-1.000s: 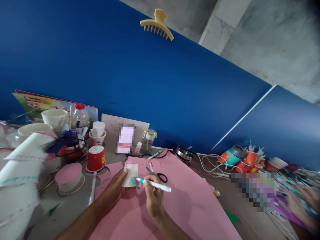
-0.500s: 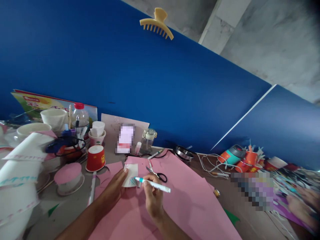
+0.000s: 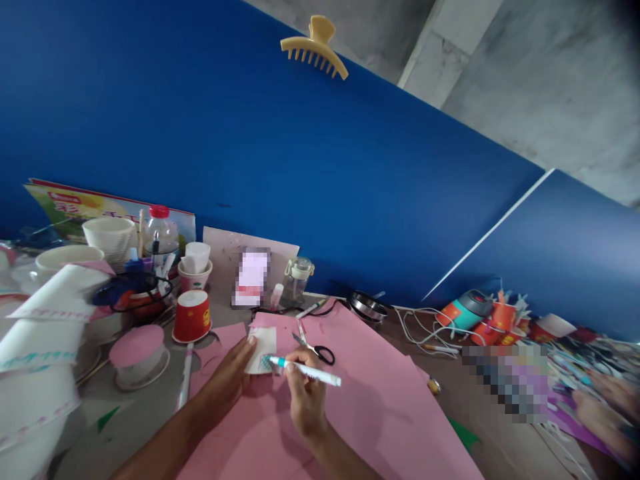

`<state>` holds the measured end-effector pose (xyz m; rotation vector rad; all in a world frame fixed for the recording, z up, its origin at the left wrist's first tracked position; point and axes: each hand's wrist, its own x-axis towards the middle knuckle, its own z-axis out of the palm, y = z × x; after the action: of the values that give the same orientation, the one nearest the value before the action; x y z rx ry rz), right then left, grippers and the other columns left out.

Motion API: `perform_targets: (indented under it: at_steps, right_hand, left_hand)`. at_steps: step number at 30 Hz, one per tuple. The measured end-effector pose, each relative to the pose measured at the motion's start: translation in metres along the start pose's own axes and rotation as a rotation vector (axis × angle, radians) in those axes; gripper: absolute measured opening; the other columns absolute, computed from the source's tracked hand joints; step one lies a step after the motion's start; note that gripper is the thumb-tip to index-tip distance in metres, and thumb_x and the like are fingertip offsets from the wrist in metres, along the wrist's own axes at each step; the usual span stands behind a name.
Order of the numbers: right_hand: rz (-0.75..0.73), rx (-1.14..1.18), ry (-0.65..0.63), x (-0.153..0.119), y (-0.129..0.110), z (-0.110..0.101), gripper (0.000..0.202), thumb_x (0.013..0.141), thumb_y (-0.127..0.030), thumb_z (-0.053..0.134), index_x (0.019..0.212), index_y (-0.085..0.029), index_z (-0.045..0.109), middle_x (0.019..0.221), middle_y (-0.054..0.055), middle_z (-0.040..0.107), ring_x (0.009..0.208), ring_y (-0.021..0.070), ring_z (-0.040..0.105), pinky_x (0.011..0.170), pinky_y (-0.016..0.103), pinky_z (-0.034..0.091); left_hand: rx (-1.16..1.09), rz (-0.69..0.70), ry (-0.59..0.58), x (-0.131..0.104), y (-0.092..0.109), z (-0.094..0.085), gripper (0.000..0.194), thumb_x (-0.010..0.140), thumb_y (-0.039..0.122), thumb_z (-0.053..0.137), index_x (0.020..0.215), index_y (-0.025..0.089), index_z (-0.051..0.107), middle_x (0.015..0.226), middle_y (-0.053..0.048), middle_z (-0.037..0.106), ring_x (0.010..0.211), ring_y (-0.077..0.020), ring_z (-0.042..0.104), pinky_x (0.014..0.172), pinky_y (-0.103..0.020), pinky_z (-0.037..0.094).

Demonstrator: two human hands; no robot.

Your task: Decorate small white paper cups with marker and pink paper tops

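A white marker pen [image 3: 315, 375] with a teal tip end is gripped in my right hand [image 3: 306, 400], its tip at a teal crosshatched patch on a small white piece of paper [image 3: 264, 341]. The left edge of that paper is pinched by my left hand [image 3: 239, 370], thumb on top; the fingers behind it are partly hidden. Both hands are over a large pink sheet [image 3: 380, 400]. Just beyond my right hand lie scissors [image 3: 320, 351] with black handles, on the pink sheet.
Left stand a red paper cup [image 3: 192, 319], a pink-topped white cup [image 3: 137, 357] and a curved row of white cups [image 3: 43, 353]. A phone [image 3: 251, 277] leans at the back beside a clear bottle [image 3: 297, 283]. White cables [image 3: 420, 333] and another person's hands [image 3: 600, 407] are at right.
The marker tip has shifted very slightly over the teal crosshatched patch. Both hands stay in nearly the same place.
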<state>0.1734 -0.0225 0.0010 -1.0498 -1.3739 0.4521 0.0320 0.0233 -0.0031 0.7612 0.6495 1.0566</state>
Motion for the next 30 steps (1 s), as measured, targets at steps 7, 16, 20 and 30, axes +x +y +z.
perform_targets:
  at_steps: [7, 16, 20, 30]
  right_hand:
    - [0.055, 0.052, 0.034, 0.002, 0.001, -0.003, 0.02, 0.093, -0.035, 0.049, 0.079, -0.022, 0.056, 0.066, -0.002, 0.051, 0.059, 0.0151, 0.049, 0.054, 0.027, 0.04]
    - [0.089, 0.056, 0.058, 0.004, 0.006, -0.003, 0.019, 0.09, -0.033, 0.051, 0.076, -0.021, 0.056, 0.063, -0.003, 0.049, 0.055, 0.0132, 0.045, 0.052, 0.025, 0.038]
    - [0.094, 0.051, 0.056, 0.004, 0.007, -0.003, 0.019, 0.09, -0.033, 0.051, 0.077, -0.021, 0.057, 0.065, -0.003, 0.05, 0.057, 0.0135, 0.046, 0.054, 0.025, 0.039]
    - [0.186, 0.132, 0.134, 0.002, 0.013, -0.002, 0.027, 0.092, -0.045, 0.054, 0.09, -0.019, 0.062, 0.068, -0.001, 0.056, 0.057, 0.0125, 0.048, 0.053, 0.024, 0.042]
  left_hand:
    - [-0.022, -0.01, -0.021, 0.0, 0.0, -0.002, 0.036, 0.087, 0.05, 0.061, 0.098, 0.017, 0.068, 0.08, -0.004, 0.066, 0.074, -0.0185, 0.06, 0.071, -0.031, 0.049]
    - [-0.056, -0.046, 0.013, -0.001, 0.003, -0.001, 0.045, 0.08, 0.054, 0.068, 0.104, 0.016, 0.068, 0.082, -0.005, 0.069, 0.077, -0.0213, 0.063, 0.073, -0.034, 0.053]
    - [-0.067, -0.037, 0.012, -0.001, 0.002, -0.001, 0.036, 0.084, 0.048, 0.066, 0.101, 0.017, 0.069, 0.079, -0.004, 0.07, 0.073, -0.0193, 0.063, 0.071, -0.031, 0.052]
    - [-0.213, -0.131, 0.071, 0.001, 0.003, -0.008, 0.035, 0.088, 0.041, 0.063, 0.112, 0.015, 0.065, 0.093, -0.01, 0.076, 0.085, -0.0246, 0.071, 0.081, -0.038, 0.057]
